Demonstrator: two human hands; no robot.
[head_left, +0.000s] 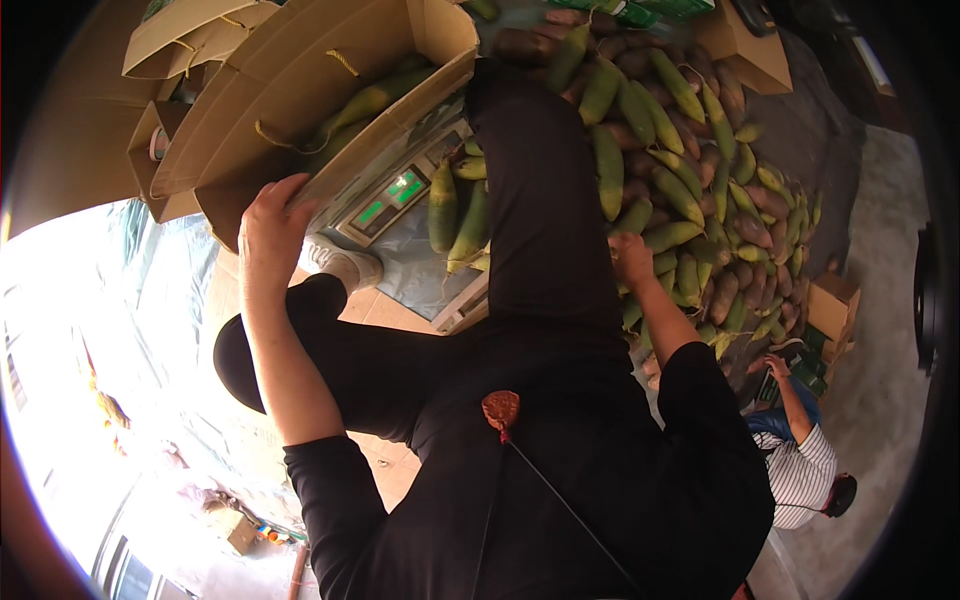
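Through the head camera, I see the worker seated with both arms, in short black sleeves, reaching forward. The left forearm rises almost straight, and the left hand (272, 222) bends at the wrist over the near corner of a large cardboard box (225, 130), fingers curved against its edge; I can't tell how firmly they grip. The right arm slants inward, bent at the elbow, and the right hand (630, 262) is at the near side of a heap of long green radishes (675, 195), its fingers curled; whether it has hold of one, I can't make out.

More green radishes (385, 95) lie inside the box, and a few others (460, 215) lie beside a scale (395, 200) with lit green displays. A black-trousered leg (540, 200) stretches between box and heap.

The heap, mixed with brownish ones, spreads over a dark sheet (845, 185) on a grey floor (895, 190). Small cartons stand near it, one (832, 305) by a co-worker in a striped shirt (805, 465), whose hand (776, 366) is raised. On the left, bright light washes over clear plastic sheeting (125, 240).
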